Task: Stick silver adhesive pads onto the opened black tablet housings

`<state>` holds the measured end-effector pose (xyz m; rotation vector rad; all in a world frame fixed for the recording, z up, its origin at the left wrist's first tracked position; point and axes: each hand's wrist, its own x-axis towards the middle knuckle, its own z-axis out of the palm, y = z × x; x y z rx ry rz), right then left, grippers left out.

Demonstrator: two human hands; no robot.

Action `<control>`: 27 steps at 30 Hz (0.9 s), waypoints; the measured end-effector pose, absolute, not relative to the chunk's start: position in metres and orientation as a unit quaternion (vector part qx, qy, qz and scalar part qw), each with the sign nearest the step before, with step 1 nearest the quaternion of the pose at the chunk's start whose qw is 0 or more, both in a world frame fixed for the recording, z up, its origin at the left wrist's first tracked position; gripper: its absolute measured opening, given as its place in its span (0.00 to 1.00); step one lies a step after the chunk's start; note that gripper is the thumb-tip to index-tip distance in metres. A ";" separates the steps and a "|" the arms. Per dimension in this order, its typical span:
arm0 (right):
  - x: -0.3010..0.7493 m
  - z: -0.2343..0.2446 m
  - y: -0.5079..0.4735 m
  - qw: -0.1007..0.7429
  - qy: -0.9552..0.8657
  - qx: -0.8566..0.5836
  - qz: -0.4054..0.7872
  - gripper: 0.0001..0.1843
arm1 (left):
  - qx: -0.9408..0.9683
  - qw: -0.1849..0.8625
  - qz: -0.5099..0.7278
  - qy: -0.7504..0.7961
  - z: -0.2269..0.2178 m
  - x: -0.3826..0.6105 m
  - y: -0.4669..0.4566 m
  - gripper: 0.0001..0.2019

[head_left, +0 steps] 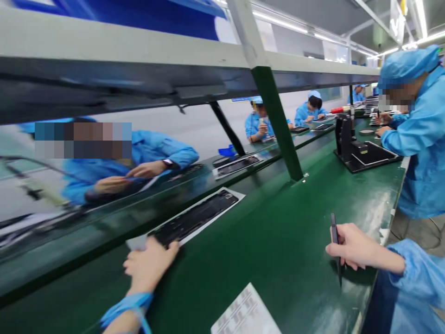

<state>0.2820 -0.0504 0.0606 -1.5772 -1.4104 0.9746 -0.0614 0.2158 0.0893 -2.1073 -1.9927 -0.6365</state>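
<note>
My left hand (151, 262) is at the near end of a long, flat black panel (196, 215), thumb on one side and fingers on the other, gripping that end. White sheet-like backing (239, 197) shows around the panel's edges. Motion blurs the hand a little, and its fingertips are partly hidden. In my right hand (354, 248) is a slim dark pen-like tool (334, 228), pinched between thumb and fingers. The tool stands nearly upright, its thin tip pointing down close to the green bench top (278, 246). Whether it is a pair of tweezers cannot be told.
A white printed sheet or pad (246, 315) lies at the front. A black fixture (347, 144) stands farther right, before a co-worker in blue (422, 134). Overhead runs a shelf (156, 55) with a green post (278, 125). Another person (163, 148) works across the bench.
</note>
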 end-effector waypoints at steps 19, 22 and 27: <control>0.164 0.062 0.142 0.193 -0.826 -0.505 0.160 0.11 | -0.915 0.015 -0.195 -0.352 0.027 -0.020 0.166 0.13; 0.154 0.061 0.145 0.173 -0.843 -0.494 0.128 0.12 | -0.915 0.002 -0.208 -0.345 0.026 -0.019 0.168 0.11; 0.149 0.061 0.147 0.159 -0.858 -0.477 0.103 0.13 | -0.909 -0.010 -0.229 -0.349 0.025 -0.019 0.163 0.13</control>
